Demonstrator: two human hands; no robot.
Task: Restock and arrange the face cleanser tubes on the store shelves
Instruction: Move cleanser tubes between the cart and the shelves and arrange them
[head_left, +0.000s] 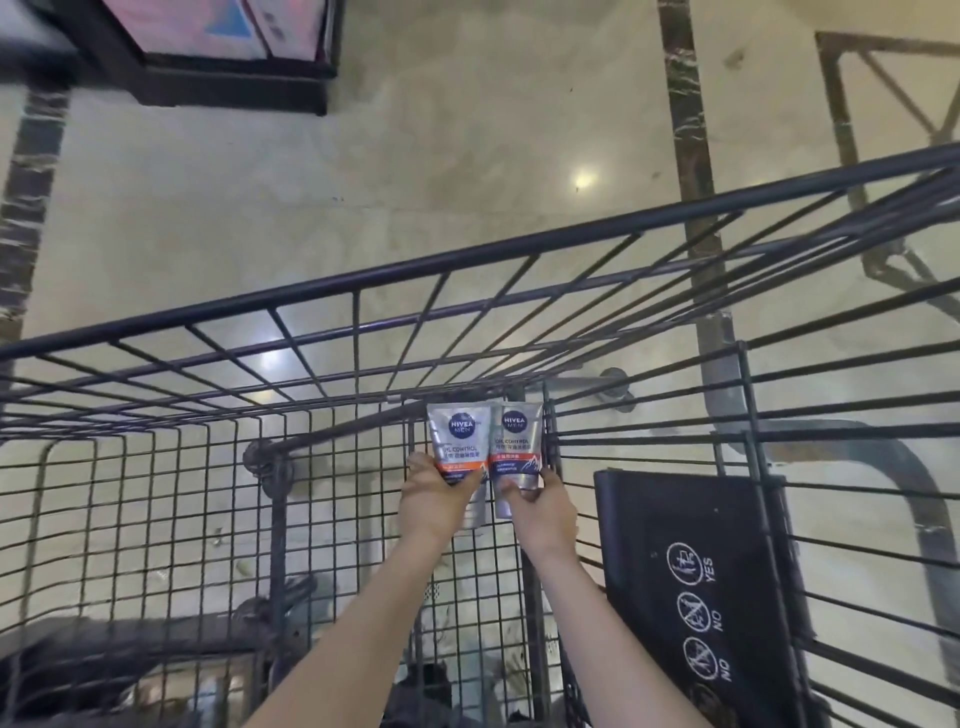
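Glossy beige marble floor (467, 171) with dark veined strips (688, 130), ceiling-light reflections, dark display base (208, 83) upper left

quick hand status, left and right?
Left hand: grips the left cleanser tube at its lower end.
Right hand: grips the right cleanser tube at its lower end.

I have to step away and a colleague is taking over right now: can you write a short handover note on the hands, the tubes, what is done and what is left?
Left hand: grips the left cleanser tube by its lower end.
Right hand: grips the right cleanser tube the same way.
Both tubes are held side by side, labels facing the camera, inside the wire shopping cart, near its far end.
Done: two tubes picked up.
Left: carry them to the shelf, which is not in view, place and line them up. Whether more tubes remain in the cart cannot be told; its near end is too dark.
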